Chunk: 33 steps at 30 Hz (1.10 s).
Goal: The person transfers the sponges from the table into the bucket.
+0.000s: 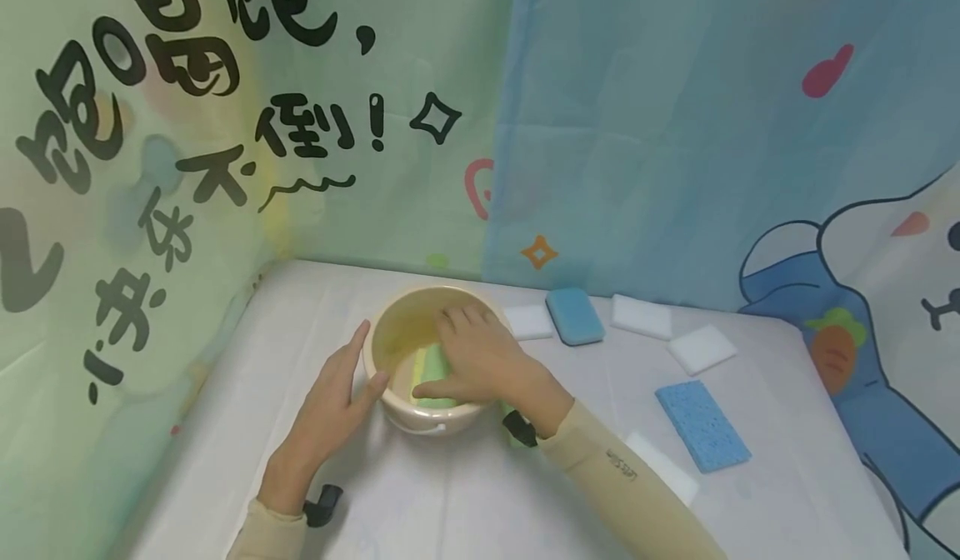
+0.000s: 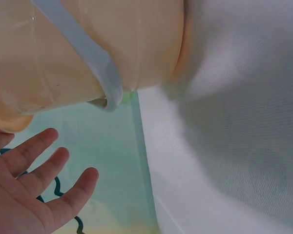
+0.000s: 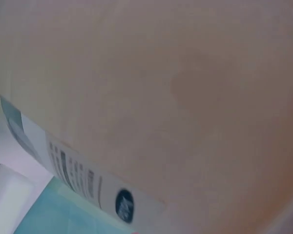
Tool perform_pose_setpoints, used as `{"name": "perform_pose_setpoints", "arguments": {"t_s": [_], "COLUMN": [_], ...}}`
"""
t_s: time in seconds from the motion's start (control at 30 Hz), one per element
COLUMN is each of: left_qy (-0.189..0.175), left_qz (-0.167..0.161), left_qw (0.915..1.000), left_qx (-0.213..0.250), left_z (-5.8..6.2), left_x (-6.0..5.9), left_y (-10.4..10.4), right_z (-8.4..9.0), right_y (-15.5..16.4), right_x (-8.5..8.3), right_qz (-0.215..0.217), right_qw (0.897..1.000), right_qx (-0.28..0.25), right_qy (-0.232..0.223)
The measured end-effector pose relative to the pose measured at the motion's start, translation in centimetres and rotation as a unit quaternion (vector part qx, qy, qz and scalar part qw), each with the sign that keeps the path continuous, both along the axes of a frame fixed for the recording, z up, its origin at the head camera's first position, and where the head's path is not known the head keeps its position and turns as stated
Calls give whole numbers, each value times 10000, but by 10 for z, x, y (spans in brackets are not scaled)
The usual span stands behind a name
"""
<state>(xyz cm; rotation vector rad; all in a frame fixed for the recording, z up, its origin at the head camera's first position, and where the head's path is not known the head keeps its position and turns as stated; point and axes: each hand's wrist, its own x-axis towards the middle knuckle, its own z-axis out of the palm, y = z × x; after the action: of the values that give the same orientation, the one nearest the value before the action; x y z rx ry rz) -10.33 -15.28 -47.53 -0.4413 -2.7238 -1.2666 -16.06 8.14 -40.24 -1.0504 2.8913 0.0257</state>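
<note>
A cream bucket (image 1: 435,420) stands on the white-covered table, its pale handle (image 2: 95,63) hanging against the outside wall in the left wrist view. My right hand (image 1: 480,356) reaches down into it. Thumb and fingers span a green sponge with a yellow edge (image 1: 433,364), the thumb lying across its near part; the fingers' far ends dip low beside the inner wall. My left hand (image 1: 330,406) touches the left rim with fingers straight and spread. In the right wrist view the bucket wall with a barcode label (image 3: 78,170) fills the frame, and that hand is out of sight.
Right of the bucket lie several white sponges (image 1: 702,349), a dark-backed blue sponge (image 1: 575,316) and a light blue sponge (image 1: 702,425). Something green (image 1: 517,435) shows under my right wrist. Printed cloth (image 1: 615,168) hangs behind and left of the table.
</note>
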Motion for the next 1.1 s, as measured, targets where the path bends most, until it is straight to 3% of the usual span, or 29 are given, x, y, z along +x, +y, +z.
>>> {"name": "perform_pose_setpoints", "arguments": {"t_s": [0.37,0.63,1.1], "left_qy": [57,78,27], "left_qz": [1,53,96], "left_qw": [10000,10000,9999], "left_qx": [40,3,13], "left_z": [2,3,2], "left_x": [-1,0,0], "left_y": [3,4,4], "right_z": [20,27,18], "right_y": [32,64,111], "right_x": [2,11,27], "right_qz": [-14,-92,-219], "right_qw": [9921,9870,9791], "right_qx": [-1240,-1526,-1901], "right_qy": [202,493,692]}}
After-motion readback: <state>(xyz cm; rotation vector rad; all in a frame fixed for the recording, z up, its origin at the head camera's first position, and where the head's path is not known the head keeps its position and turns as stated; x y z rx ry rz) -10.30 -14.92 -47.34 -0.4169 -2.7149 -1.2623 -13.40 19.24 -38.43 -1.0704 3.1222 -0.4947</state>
